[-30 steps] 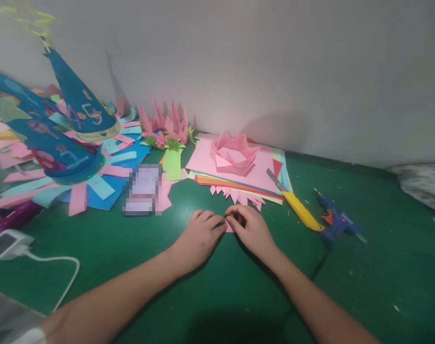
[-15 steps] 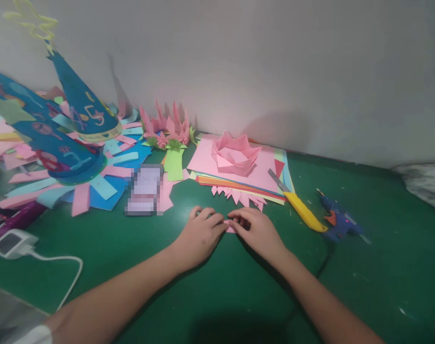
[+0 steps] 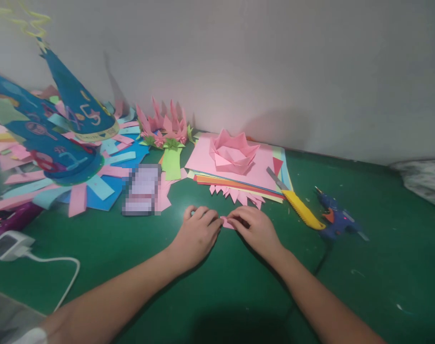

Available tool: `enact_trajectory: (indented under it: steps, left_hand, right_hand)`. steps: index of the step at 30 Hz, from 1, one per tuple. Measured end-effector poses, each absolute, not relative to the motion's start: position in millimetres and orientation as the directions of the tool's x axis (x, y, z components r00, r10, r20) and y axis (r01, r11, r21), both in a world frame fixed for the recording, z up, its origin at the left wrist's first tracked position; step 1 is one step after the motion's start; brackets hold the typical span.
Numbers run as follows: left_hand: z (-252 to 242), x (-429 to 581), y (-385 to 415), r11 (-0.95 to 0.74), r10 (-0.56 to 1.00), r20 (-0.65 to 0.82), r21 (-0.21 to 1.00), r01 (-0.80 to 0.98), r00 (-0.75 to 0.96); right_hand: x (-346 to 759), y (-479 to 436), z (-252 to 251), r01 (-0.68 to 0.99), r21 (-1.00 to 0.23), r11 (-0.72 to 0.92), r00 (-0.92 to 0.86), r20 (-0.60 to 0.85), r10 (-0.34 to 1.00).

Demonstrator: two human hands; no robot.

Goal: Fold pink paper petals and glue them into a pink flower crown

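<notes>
Between my two hands is a small piece of pink paper [image 3: 228,224] on the green table, partly hidden by fingers. My left hand [image 3: 199,234] has its fingertips closed on the paper's left edge. From the other side, my right hand [image 3: 255,227] pinches it between thumb and fingers. Just beyond them lie several pointed pink paper pieces [image 3: 235,195], along the front of a stack of coloured sheets [image 3: 199,160]. A folded pink paper lotus [image 3: 234,152] rests on that stack.
To the right lie a yellow utility knife [image 3: 303,210], blade out, and a blue glue gun [image 3: 339,220]. A blurred phone [image 3: 143,188] lies left. Blue cone hats [image 3: 79,91], a pink paper crown [image 3: 163,126] and a white cable [image 3: 59,259] are farther left. A wall [image 3: 310,71] stands behind.
The view has shifted slightly, moving everything a little to the left. Both hands stay at the pink paper, and slightly more of it shows between the fingers.
</notes>
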State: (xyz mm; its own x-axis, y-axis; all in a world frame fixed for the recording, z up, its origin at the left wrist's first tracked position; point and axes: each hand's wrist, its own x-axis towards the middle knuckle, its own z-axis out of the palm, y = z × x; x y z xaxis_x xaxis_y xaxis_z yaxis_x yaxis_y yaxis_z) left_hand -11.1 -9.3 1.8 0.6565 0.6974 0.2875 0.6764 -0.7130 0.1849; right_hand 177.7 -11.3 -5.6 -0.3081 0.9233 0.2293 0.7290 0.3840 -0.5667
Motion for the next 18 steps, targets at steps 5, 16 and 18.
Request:
enact_trajectory:
  steps: [5, 16, 18]
  left_hand:
    - [2.0, -11.4, -9.2, -0.696, 0.717, 0.257, 0.209, 0.687, 0.648]
    - [4.2, -11.8, -9.0, -0.661, 0.749, 0.207, 0.296, 0.689, 0.63]
    - [4.0, -12.1, -8.7, -0.658, 0.751, 0.205, 0.299, 0.691, 0.627]
  right_hand:
    - [180.1, -11.2, -6.1, 0.7, -0.582, 0.414, -0.343, 0.235, 0.91]
    - [185.0, -9.6, -9.5, 0.691, -0.486, 0.536, -0.45, 0.292, 0.844]
    - [185.1, -9.2, -8.2, 0.683, -0.506, 0.527, -0.445, 0.284, 0.849]
